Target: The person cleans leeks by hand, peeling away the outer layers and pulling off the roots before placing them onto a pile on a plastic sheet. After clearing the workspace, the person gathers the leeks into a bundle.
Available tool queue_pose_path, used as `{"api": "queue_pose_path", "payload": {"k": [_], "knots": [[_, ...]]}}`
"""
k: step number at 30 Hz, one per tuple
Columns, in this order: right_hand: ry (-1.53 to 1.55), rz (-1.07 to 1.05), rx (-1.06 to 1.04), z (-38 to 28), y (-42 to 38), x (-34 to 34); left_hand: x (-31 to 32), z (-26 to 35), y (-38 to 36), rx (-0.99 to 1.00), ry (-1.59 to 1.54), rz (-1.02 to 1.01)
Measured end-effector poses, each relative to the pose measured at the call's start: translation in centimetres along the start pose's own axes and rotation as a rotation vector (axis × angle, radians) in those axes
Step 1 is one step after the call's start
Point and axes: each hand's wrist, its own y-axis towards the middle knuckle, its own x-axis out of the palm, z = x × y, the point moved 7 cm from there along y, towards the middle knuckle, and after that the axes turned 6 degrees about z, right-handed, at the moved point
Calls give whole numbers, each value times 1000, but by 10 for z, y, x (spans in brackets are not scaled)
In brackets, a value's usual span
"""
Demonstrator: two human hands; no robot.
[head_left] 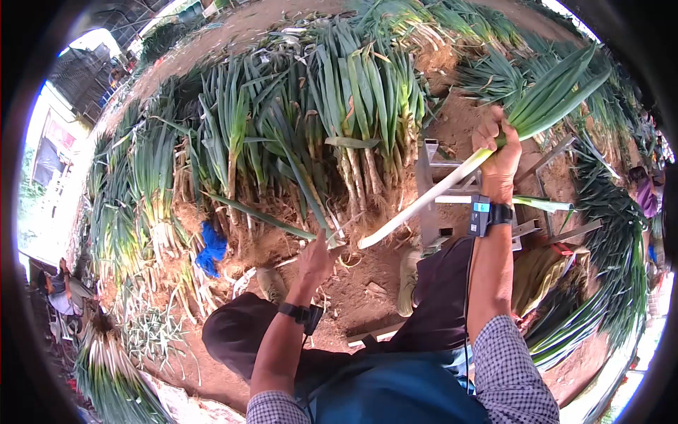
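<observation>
Blue bundle (pixel 211 249) on brown soil (pixel 367 304), metal frame (pixel 426 201), person (pixel 61 291) far left, purple-clad person (pixel 645 194) far right

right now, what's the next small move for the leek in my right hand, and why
I'd probably roll the leek slightly in your right hand to check its far side. The side facing the camera looks pale and smooth, with no shaggy roots at its end, unlike the standing leeks, but its underside is hidden.
</observation>
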Motion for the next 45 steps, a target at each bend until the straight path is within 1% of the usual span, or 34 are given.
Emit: {"api": "queue_pose_path", "payload": {"k": [1, 3, 5, 6, 7, 8, 10, 11, 12, 13, 14, 15, 16, 19, 20, 22, 24, 25, 26, 28, 29, 30, 32, 33, 35, 36, 37, 39, 40, 41, 42, 43, 44, 45], "knots": [[-38, 35, -24, -1, 1, -3, -6, -8, 1, -95, 0, -115], [-69, 178, -52, -2, 1, -9, -7, -13, 9, -127, -272, -94], [-195, 167, -86, 7, 1, 4, -56, -3, 10, -30, -339, 42], [-177, 136, -42, 20, 3, 7, -87, 31, 9, 88, -267, 150], [-128, -24, 80, 43, -1, 39, -93, 38, 8, 231, -412, 290], [-227, -17, 55, 59, -1, 46, -119, 66, 6, 55, -421, 136], [-375, 6, 2, 108, -24, 96, -162, 103, -2, 214, -277, 238], [-465, -53, 25, 138, -38, 123, -187, 105, -7, 38, -439, 215], [-563, -117, 41, 168, -52, 145, -205, 105, -13, 63, -572, 326], [-642, -192, 136, 202, -62, 153, -212, 98, -16, 1, -653, 350], [-806, -320, 205, 238, -66, 150, -230, 92, -29, -8, -697, 468], [-625, -324, 349, 269, -88, 162, -248, 85, -46, -7, -739, 586], [-627, -439, 383, 285, -112, 182, -259, 76, -61, 5, -780, 700], [-666, -726, 460, 331, -178, 238, -264, 22, -103, -175, -775, 1043], [-705, -778, 469, 345, -191, 251, -269, 6, -115, -107, -924, 1078], [-916, -1037, 175, 347, -223, 307, -294, -18, -143, 45, -1220, 1121], [-1220, -1247, -331, 347, -265, 362, -315, -53, -184, -91, -1258, 1247], [-1277, -1232, -274, 353, -276, 377, -329, -75, -203, -145, -1317, 1279], [-1313, -1274, -269, 364, -281, 379, -356, -92, -234, -116, -1168, 1317], [-1379, -1357, -257, 391, -281, 373, -413, -105, -318, -115, -1116, 1470], [-1413, -1374, -283, 402, -282, 370, -434, -113, -357, -90, -1049, 1539], [-1404, -1450, -317, 408, -294, 372, -442, -121, -388, -81, -1039, 1524], [-1382, -1582, -401, 419, -315, 376, -434, -126, -438, -151, -1107, 1679], [-1276, -1633, -325, 426, -328, 375, -416, -141, -462, -217, -1117, 1656], [-1146, -1661, -333, 421, -348, 386, -367, -166, -513, -351, -1119, 1707], [-1083, -1676, -331, 419, -358, 388, -335, -183, -543, -493, -1102, 1685], [-1069, -1597, -188, 431, -346, 375, -312, -185, -571, -584, -1094, 1824], [-1167, -1466, -134, 442, -311, 352, -228, -218, -652, -870, -1079, 1984], [-1218, -1403, -103, 445, -292, 338, -201, -211, -679, -1065, -1135, 2049], [-1257, -1347, -42, 448, -268, 323, -163, -214, -716, -1133, -1112, 2027], [-1289, -1286, 16, 450, -243, 307, -129, -217, -746, -1240, -1050, 2159], [-1342, -1220, -9, 451, -214, 290, -93, -226, -782, -1295, -1025, 2113], [-1394, -1155, -33, 451, -186, 272, -84, -217, -800, -1465, -924, 2097], [-1375, -1104, 39, 452, -163, 255, -73, -219, -819, -1465, -924, 2104]]}}
